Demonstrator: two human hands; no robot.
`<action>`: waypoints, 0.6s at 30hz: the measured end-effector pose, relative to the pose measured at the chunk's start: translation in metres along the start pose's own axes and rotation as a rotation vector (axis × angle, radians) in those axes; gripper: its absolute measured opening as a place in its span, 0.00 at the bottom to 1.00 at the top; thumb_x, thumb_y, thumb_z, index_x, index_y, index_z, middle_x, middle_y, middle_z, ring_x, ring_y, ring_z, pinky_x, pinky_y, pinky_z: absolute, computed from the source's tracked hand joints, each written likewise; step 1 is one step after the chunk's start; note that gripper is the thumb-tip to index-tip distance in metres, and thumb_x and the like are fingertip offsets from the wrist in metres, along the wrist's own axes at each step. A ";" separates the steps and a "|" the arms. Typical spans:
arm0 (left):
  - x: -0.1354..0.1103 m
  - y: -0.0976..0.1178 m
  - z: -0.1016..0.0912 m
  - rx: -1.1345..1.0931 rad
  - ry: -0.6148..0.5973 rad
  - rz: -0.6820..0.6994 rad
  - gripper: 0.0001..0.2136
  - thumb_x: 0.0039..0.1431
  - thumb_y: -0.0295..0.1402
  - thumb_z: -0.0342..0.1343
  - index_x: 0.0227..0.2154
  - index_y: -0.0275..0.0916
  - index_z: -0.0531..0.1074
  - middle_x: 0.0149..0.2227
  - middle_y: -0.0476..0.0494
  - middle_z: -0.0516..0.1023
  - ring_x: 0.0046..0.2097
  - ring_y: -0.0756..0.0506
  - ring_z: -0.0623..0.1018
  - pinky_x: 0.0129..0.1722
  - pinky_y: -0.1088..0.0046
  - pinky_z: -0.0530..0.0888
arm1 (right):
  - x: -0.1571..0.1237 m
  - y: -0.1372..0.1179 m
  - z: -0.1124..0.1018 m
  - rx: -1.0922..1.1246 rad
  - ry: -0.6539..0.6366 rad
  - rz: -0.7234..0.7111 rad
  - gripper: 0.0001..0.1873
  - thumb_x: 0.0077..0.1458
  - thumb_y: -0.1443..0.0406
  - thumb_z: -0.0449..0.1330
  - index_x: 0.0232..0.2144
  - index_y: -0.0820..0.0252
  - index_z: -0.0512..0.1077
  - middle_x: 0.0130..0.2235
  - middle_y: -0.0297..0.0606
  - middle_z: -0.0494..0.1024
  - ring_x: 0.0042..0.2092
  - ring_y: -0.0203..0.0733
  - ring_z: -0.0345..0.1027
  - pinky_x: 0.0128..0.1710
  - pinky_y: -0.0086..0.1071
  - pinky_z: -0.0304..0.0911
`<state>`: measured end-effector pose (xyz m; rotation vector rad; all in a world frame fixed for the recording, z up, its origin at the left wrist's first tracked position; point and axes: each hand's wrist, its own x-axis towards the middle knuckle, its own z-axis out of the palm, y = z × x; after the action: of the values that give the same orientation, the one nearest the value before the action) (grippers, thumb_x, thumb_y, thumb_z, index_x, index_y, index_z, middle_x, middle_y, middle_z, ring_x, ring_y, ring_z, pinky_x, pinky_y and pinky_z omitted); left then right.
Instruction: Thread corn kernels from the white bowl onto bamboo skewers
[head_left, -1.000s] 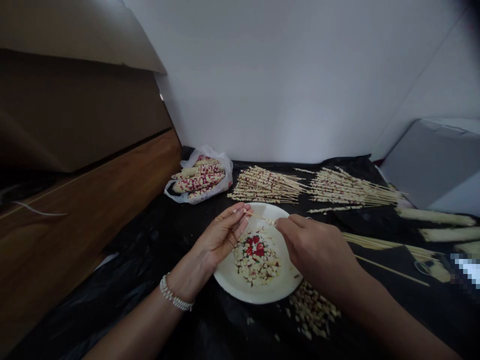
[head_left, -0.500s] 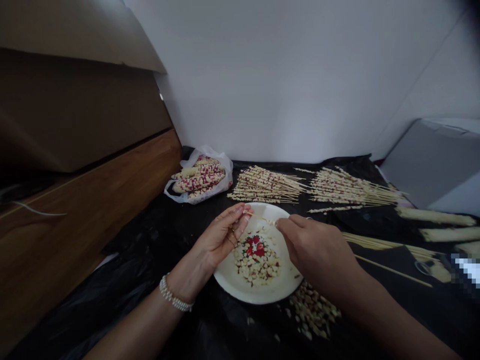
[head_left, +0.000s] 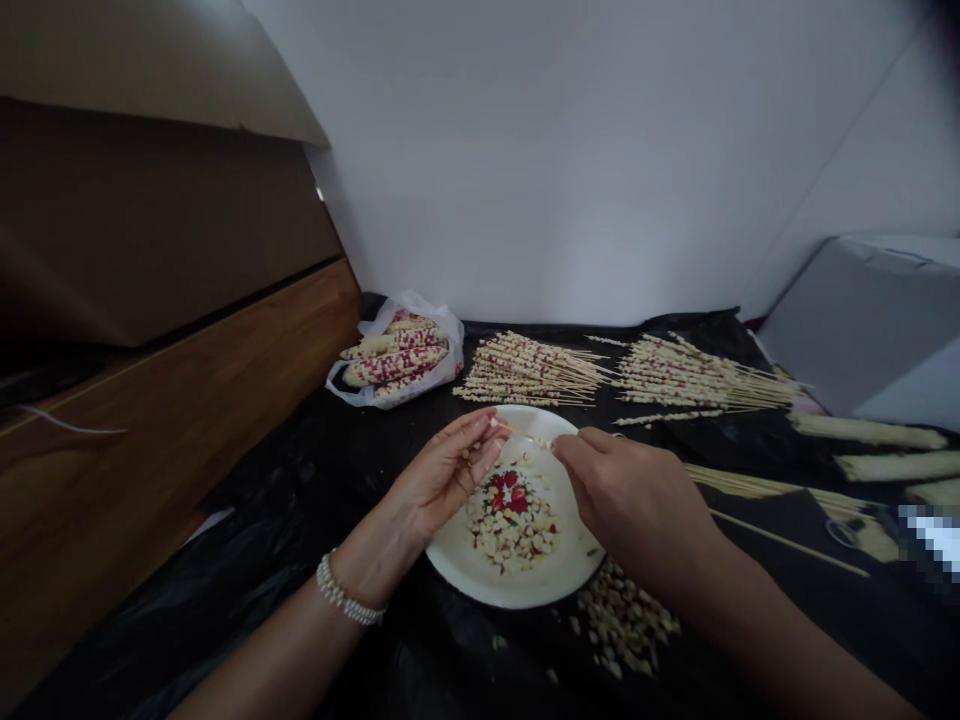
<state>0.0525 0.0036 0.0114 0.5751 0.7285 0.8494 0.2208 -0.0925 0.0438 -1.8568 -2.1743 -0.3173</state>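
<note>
Gripping thin tan wooden skewer [head_left: 540, 442], right hand [head_left: 630, 490] closed; left hand [head_left: 442, 470] half-curled, pinching white kernel [head_left: 493, 423] at skewer's left end.

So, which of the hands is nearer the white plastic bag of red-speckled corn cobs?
Left. The left hand is apart from the bag, lower in view and slightly right; the right hand is farther right, over the right edge of the round white bowl.
</note>
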 end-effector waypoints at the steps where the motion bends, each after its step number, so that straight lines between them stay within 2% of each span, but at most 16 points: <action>1: 0.000 0.000 0.000 0.003 0.001 0.009 0.08 0.55 0.20 0.57 0.37 0.34 0.75 0.36 0.44 0.80 0.38 0.52 0.79 0.42 0.82 0.74 | 0.000 0.000 0.000 -0.005 0.004 0.001 0.10 0.52 0.73 0.50 0.28 0.60 0.70 0.26 0.34 0.70 0.22 0.33 0.55 0.22 0.31 0.38; 8: -0.007 -0.001 0.009 0.067 0.046 0.031 0.09 0.52 0.15 0.57 0.32 0.32 0.76 0.33 0.44 0.79 0.33 0.54 0.79 0.38 0.84 0.75 | -0.001 -0.002 -0.003 -0.003 -0.064 0.023 0.09 0.52 0.74 0.51 0.28 0.59 0.69 0.27 0.35 0.71 0.23 0.35 0.58 0.22 0.31 0.38; 13: -0.003 -0.002 0.006 0.075 0.034 0.018 0.08 0.53 0.17 0.57 0.34 0.31 0.77 0.30 0.43 0.79 0.31 0.54 0.78 0.35 0.85 0.75 | -0.001 -0.003 -0.005 0.002 -0.087 0.026 0.08 0.52 0.73 0.52 0.29 0.59 0.69 0.28 0.35 0.71 0.25 0.37 0.60 0.23 0.31 0.40; 18: 0.002 0.001 0.002 -0.115 0.024 -0.065 0.08 0.57 0.18 0.54 0.36 0.31 0.76 0.32 0.43 0.79 0.32 0.54 0.79 0.35 0.85 0.75 | -0.001 0.000 -0.005 -0.003 -0.024 0.014 0.07 0.53 0.72 0.52 0.29 0.59 0.70 0.27 0.34 0.70 0.24 0.37 0.60 0.23 0.31 0.40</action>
<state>0.0543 0.0050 0.0130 0.4367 0.7120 0.8329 0.2211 -0.0954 0.0478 -1.8859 -2.1765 -0.2969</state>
